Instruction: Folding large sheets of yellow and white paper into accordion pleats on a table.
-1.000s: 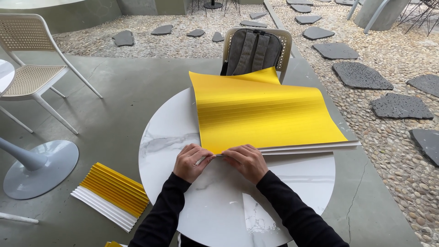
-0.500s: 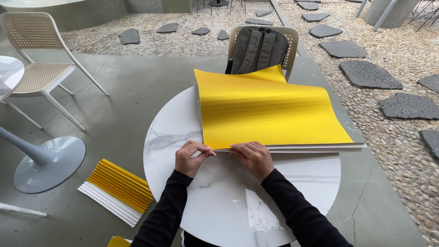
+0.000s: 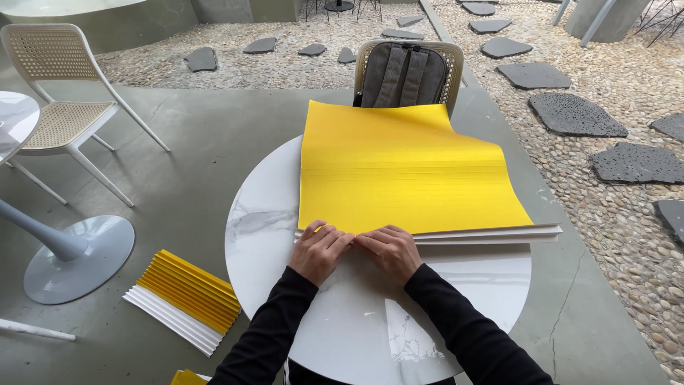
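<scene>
Left hand [image 3: 319,252]: fingers curling, pinching the near edge of the yellow sheet [image 3: 399,171].
Right hand [image 3: 390,251]: pressing down on the same edge, touching the left hand.
Yellow sheet: lying atop a white stack [image 3: 499,233] on the round marble table [image 3: 278,214].
Floor: pleated yellow-white paper [image 3: 187,299] lying left of the table.

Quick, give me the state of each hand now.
Left hand: fingers bent, pressing the near edge of the yellow sheet.
Right hand: the same, beside it.
</scene>
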